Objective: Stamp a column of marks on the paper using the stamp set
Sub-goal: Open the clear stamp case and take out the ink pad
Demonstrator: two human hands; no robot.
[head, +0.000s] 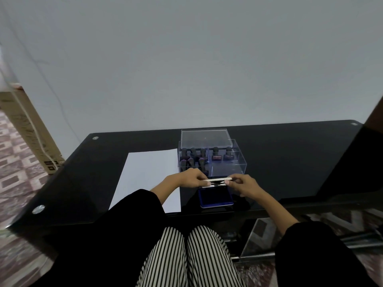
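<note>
A white sheet of paper (149,175) lies on the black glass table (279,162), left of centre. To its right stands a clear plastic box (228,166) holding several dark-handled stamps (192,154). In front of the box sits an ink pad (216,196) with a dark blue pad showing. Its lid (217,180) is raised at the pad's far edge. My left hand (186,180) pinches the lid's left end and my right hand (245,185) pinches its right end.
The box's clear lid (205,137) rests tilted on the back of the box. A tall cardboard carton (31,133) leans against the wall at the left. My striped-trousered knees are under the table's near edge. A patterned floor surrounds the table.
</note>
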